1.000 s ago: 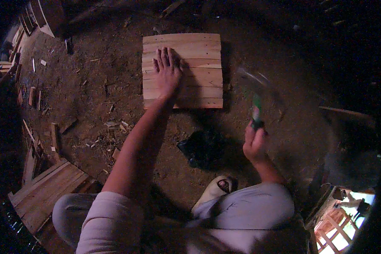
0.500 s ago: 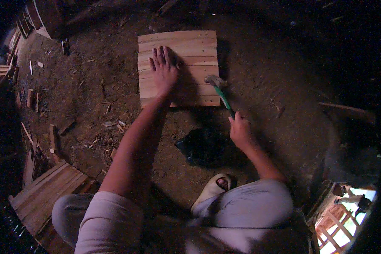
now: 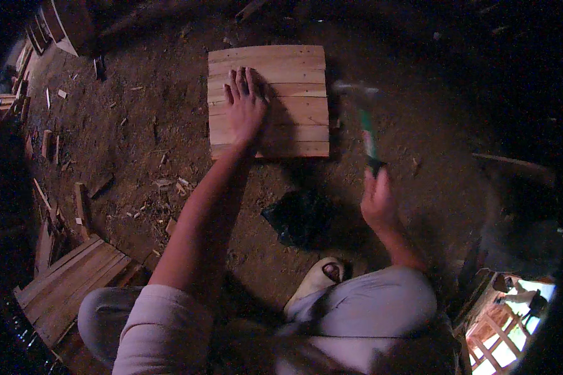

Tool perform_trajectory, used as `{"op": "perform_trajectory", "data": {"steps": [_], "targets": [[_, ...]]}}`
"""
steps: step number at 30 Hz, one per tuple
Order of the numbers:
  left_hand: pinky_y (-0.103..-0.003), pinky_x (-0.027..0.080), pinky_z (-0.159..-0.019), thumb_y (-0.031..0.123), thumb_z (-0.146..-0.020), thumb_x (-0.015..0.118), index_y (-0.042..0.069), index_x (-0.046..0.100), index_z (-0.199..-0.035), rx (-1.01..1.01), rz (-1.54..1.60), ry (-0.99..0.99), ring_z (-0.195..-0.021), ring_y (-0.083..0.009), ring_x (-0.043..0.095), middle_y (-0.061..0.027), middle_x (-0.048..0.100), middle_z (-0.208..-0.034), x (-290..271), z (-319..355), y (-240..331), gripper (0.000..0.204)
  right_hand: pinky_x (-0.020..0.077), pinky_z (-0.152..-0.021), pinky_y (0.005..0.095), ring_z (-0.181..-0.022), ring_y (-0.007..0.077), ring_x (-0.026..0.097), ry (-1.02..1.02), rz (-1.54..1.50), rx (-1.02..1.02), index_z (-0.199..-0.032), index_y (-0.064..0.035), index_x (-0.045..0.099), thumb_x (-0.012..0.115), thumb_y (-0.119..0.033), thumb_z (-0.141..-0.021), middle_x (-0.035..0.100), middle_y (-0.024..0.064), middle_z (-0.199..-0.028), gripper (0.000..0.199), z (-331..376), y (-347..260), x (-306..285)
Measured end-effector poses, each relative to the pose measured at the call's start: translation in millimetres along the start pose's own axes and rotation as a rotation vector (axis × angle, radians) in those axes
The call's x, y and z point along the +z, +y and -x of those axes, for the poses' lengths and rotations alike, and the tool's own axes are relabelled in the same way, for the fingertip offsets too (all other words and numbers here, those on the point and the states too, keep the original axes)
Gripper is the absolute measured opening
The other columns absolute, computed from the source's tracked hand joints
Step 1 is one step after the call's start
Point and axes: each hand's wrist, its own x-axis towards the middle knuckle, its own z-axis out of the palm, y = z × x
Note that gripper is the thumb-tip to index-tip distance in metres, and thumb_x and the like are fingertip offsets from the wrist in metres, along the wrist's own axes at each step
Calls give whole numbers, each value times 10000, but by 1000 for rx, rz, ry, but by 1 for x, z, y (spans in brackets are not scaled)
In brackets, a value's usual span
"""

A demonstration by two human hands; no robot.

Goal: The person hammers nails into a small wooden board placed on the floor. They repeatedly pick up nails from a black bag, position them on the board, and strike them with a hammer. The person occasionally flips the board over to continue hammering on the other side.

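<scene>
Dirt floor (image 3: 137, 125), left hand (image 3: 245, 109) flat on slatted board (image 3: 294, 119), hammer (image 3: 366, 125) gripped

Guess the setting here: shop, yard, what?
Likely a rough woodworking spot on a dirt floor, dimly lit. A slatted wooden panel lies on the ground under the left hand, the right hand swings a hammer, and wood scraps lie scattered at left.

Single head-worn fisheye, looking steeply down from above at the dirt floor (image 3: 137, 112). Moderately near; forearms enter from lower edge. Rim dark, edges bent.
</scene>
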Motion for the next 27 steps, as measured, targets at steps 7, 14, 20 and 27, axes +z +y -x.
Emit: {"op": "perform_trajectory", "data": {"steps": [7,14,20,27], "targets": [[-485,111,-1138,334,-926,416,38,267,-1431,-12,73,18,-1410,-322,158,-144,263,-1494,8,1,1,604,437,-531,492,-677,430,598,-335,274,200,-921,25,508,516,-176,-926,597,266,-752,201,-10,11,36],[-487,113,-1139,347,-931,416,40,258,-1432,-1,68,12,-1410,-326,155,-133,250,-1500,3,-1,4,608,429,-545,514,-683,462,577,-138,146,98,-914,13,497,514,-152,-923,581,277,-759,166,8,14,18],[-479,115,-1140,345,-897,450,38,273,-1428,2,49,10,-1413,-317,148,-135,259,-1497,6,-1,-4,639,426,-540,525,-668,479,561,-242,208,135,-921,10,490,497,-132,-928,579,262,-739,142,-10,20,33],[-470,112,-1144,274,-864,452,30,269,-1429,24,26,28,-1417,-313,139,-135,258,-1497,8,-3,-4,642,426,-526,487,-631,429,569,-333,226,153,-925,10,488,484,-169,-945,573,236,-686,180,-6,42,46]]}}
